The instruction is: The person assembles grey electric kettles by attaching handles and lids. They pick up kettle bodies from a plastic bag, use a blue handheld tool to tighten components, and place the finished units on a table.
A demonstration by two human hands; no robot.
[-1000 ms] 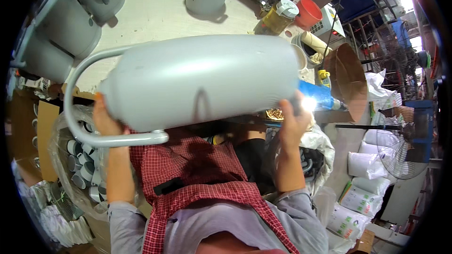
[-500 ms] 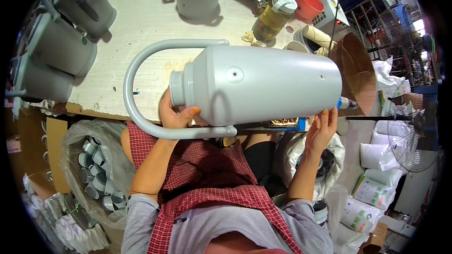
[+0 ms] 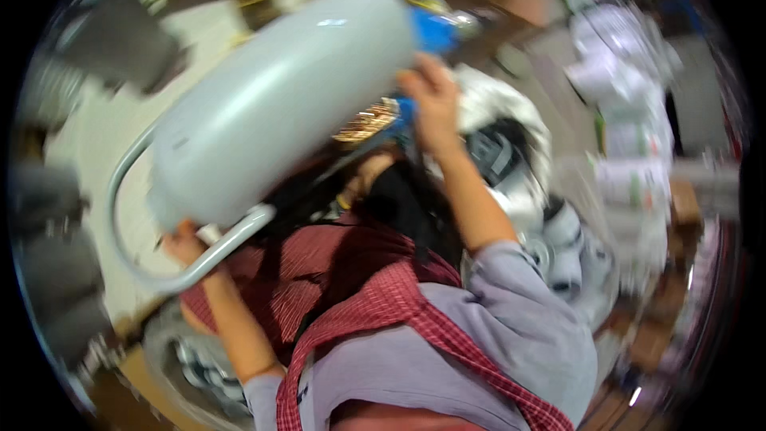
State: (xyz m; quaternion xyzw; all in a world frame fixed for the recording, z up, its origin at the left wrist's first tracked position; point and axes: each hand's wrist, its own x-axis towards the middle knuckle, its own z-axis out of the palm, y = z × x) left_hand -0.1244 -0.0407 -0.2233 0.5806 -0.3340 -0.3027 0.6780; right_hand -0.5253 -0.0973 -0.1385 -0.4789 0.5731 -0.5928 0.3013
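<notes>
The left hand (image 3: 187, 246) grasps the tilted grey flask (image 3: 279, 104) at its eight-o'clock end and the right hand (image 3: 435, 100) grips its base at two o'clock — its looped handle (image 3: 229, 243) curving out toward eight — with a white sack (image 3: 499, 96) near at three o'clock and the pale tabletop (image 3: 203, 44) at ten

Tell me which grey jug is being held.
The central grey jug, slanting between left hand and right hand; the blurred grey jugs at the picture's left are in neither hand.
</notes>
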